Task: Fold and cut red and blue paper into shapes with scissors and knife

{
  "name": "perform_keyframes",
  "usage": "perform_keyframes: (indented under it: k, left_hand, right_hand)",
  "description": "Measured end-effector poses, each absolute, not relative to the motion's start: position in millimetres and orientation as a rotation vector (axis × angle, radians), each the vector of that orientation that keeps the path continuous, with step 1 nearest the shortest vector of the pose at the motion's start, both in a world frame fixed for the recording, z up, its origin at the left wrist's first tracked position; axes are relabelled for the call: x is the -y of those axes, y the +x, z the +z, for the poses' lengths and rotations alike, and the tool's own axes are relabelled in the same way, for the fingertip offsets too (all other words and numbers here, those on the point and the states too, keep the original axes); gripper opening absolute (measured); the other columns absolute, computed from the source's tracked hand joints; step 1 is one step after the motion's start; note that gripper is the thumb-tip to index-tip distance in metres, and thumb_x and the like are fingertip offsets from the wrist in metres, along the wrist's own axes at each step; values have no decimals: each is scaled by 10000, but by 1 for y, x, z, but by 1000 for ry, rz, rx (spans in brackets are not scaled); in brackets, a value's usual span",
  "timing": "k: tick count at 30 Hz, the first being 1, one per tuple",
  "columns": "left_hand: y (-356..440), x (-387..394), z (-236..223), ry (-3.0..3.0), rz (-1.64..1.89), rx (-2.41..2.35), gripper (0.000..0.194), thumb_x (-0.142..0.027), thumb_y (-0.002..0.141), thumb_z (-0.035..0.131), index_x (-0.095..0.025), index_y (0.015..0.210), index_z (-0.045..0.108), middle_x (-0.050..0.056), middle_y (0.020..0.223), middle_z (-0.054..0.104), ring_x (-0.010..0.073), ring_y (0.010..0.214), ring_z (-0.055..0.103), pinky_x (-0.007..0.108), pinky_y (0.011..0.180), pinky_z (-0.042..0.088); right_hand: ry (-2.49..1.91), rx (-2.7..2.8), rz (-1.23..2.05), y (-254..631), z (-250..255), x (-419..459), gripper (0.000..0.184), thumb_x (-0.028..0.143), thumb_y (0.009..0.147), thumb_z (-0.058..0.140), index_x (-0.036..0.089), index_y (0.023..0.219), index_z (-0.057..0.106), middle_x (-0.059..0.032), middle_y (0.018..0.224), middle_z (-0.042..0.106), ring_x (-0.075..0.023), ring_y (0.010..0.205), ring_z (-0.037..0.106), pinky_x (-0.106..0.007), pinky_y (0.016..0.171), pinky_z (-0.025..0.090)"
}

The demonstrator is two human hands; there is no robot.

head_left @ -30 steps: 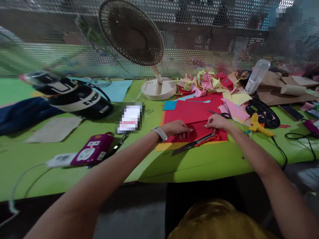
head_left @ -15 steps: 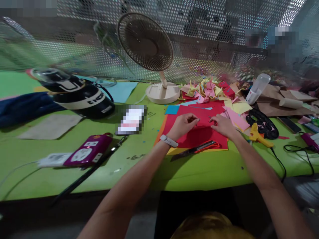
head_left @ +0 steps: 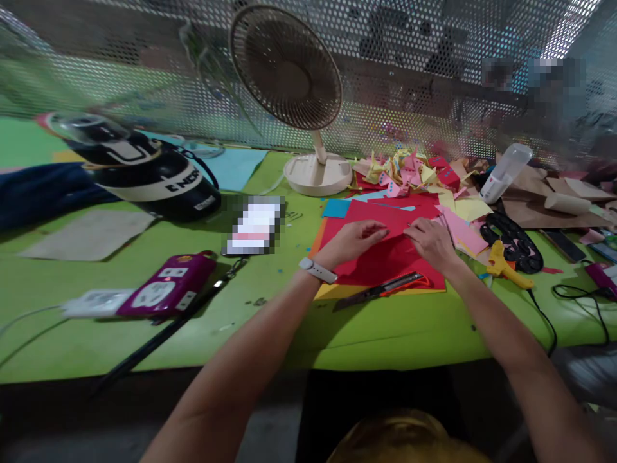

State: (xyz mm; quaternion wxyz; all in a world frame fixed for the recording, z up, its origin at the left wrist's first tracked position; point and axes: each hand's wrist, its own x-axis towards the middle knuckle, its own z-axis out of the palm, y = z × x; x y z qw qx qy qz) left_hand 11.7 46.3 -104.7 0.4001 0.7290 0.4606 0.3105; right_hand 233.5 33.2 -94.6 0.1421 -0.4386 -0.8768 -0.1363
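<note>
Both hands are over a stack of red paper [head_left: 371,273] on the green table, with orange and yellow sheets showing at its edges. My left hand [head_left: 357,241], a pale watch on its wrist, has its thumb and fingers closed at the red paper. Opposite it, my right hand [head_left: 430,241] has bent fingers, their tips also closed on red paper. The edges of the piece between them blend into the red below. Just in front of the hands, a utility knife [head_left: 385,288] with an orange-trimmed handle lies across the stack's near edge.
Behind the stack are folded paper pieces [head_left: 409,170] and a fan [head_left: 318,173]. At right lie a yellow glue gun [head_left: 506,267], a black coiled item [head_left: 513,241] and a clear-topped bottle [head_left: 506,173]. Leftward are a phone [head_left: 255,225], a purple power strip [head_left: 166,286] and a black flask [head_left: 159,183].
The view has shifted slightly. My left fingers have straightened somewhat, and my right fingers have drawn closer together over the red paper. The knife stays in place.
</note>
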Motion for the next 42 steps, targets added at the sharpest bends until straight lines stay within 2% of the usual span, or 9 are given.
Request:
perform_keyframes:
  k: [4, 8, 13, 16, 20, 29, 32, 37, 42]
  left_hand:
    - [15, -39, -96, 1689, 592, -974, 430, -530, 789, 616, -161, 989, 713, 32, 882, 704, 150, 754, 572, 227, 663, 431]
    - [15, -38, -96, 1400, 619, -888, 348, -455, 698, 750, -145, 847, 695, 6, 743, 669, 96, 621, 534, 198, 576, 418]
    - [12, -42, -102, 1092, 767, -853, 345, -395, 657, 815, -129, 817, 664, -17, 618, 615, 56, 477, 486, 169, 439, 354]
    - [14, -40, -101, 974, 807, -839, 270, -311, 668, 818, -130, 791, 661, -4, 675, 649, 59, 531, 535, 159, 471, 396]
    - [17, -38, -101, 920, 827, -820, 208, -246, 683, 808, -133, 780, 662, 11, 752, 682, 78, 653, 602, 168, 591, 461]
    - [15, -42, -113, 990, 798, -755, 366, -231, 551, 880, -129, 792, 623, -8, 689, 676, 83, 654, 637, 173, 603, 465]
    - [14, -42, -113, 1000, 783, -746, 342, -226, 562, 871, -130, 780, 625, -21, 668, 666, 80, 648, 634, 173, 609, 469]
    - [10, -43, -111, 1032, 736, -741, 310, -192, 628, 831, -138, 883, 664, 20, 784, 710, 108, 726, 664, 200, 680, 504]
    - [8, -45, -110, 992, 803, -803, 225, -232, 696, 793, -155, 888, 706, 29, 843, 718, 95, 682, 640, 183, 609, 495]
  right_hand:
    - [-1185, 2521, -488, 231, -91, -26, 280, 134, 949, 446, 220, 1025, 701, -72, 959, 662, -191, 855, 576, -321, 761, 436]
    - [-1107, 2426, -518, 233, -87, -24, 295, 163, 955, 434, 217, 1100, 685, -72, 951, 673, -200, 862, 585, -333, 780, 449]
    - [-1032, 2341, -415, 240, -82, -25, 372, 134, 876, 522, 264, 1206, 633, -82, 1228, 612, -247, 1137, 543, -402, 951, 440]
    - [-955, 2405, -385, 241, -82, -25, 406, 120, 853, 548, 304, 1207, 624, -56, 1376, 525, -255, 1299, 439, -452, 1031, 399]
    - [-862, 2469, -399, 240, -82, -24, 301, 154, 886, 535, 286, 1127, 660, -59, 1398, 520, -231, 1337, 417, -451, 1039, 403]
    - [-862, 2458, -332, 240, -80, -26, 250, 222, 929, 487, 289, 1063, 687, -47, 1366, 560, -232, 1320, 448, -452, 1028, 427]
    - [-826, 2452, -313, 238, -80, -25, 245, 225, 935, 492, 288, 1054, 696, -53, 1360, 564, -226, 1315, 452, -435, 1025, 430]
    - [-791, 2469, -312, 237, -81, -27, 236, 234, 938, 500, 285, 1038, 708, -47, 1372, 550, -231, 1300, 464, -438, 1020, 430]
    - [-858, 2491, -320, 239, -83, -30, 235, 262, 949, 491, 306, 1047, 699, -21, 1399, 520, -232, 1329, 432, -435, 1055, 406]
